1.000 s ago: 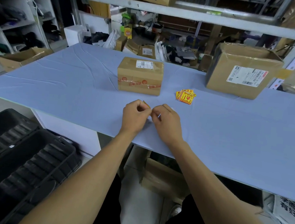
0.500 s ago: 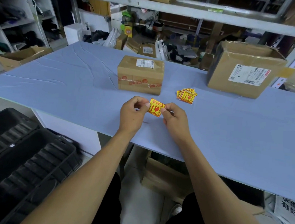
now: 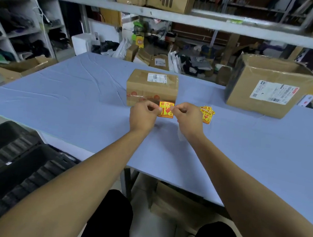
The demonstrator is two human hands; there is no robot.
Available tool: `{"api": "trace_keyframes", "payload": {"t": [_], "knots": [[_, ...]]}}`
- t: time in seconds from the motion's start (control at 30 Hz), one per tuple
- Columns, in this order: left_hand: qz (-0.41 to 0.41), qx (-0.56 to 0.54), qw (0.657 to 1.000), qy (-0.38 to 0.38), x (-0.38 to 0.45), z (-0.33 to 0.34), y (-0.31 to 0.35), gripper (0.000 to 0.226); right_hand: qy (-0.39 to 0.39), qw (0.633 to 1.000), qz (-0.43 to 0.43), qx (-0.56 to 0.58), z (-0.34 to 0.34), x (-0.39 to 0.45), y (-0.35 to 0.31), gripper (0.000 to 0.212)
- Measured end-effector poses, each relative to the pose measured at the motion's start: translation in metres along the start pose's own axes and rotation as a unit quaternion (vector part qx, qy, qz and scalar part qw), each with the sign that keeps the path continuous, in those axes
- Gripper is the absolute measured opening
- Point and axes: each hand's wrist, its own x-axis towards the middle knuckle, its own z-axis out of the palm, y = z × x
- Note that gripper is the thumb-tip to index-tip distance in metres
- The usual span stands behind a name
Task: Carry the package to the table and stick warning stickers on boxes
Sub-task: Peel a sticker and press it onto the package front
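Note:
A small cardboard box (image 3: 151, 86) with a white label on top and red printed tape on its front stands mid-table. A yellow and red warning sticker (image 3: 166, 109) is held upright just in front of the box's lower right front. My left hand (image 3: 142, 115) pinches its left edge and my right hand (image 3: 188, 119) pinches its right edge. A small pile of the same stickers (image 3: 207, 114) lies on the table right of my right hand. A larger cardboard box (image 3: 268, 86) with a shipping label stands at the back right.
The table (image 3: 68, 99) has a wrinkled pale blue cover. A clear backing scrap (image 3: 180, 135) lies under my right wrist. A black crate (image 3: 15, 162) sits on the floor at left, cardboard boxes under the table, cluttered shelves behind.
Both hands lifted from the table near its front edge and moved forward with the sticker, which is now peeled, turned face-up toward me and held near the small box's front.

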Motion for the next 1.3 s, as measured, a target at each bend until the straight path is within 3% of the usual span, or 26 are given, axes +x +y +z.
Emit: {"api": "trace_keyframes", "payload": {"t": [0.27,0.63,1.3], "knots": [[-0.006,0.057,0.997,0.057,0.025,0.015,-0.003,0.012,0.018,0.999,-0.020,-0.043,0.016,0.026,0.012,0.020],[-0.014,0.077,0.994,0.077,0.029,0.013,0.007,0.019,0.032,0.998,0.004,-0.045,0.020,0.034,0.010,0.022],[-0.040,0.120,0.991,0.053,0.035,0.021,0.012,0.025,0.008,0.996,0.072,-0.056,0.019,0.049,0.007,0.030]]}}
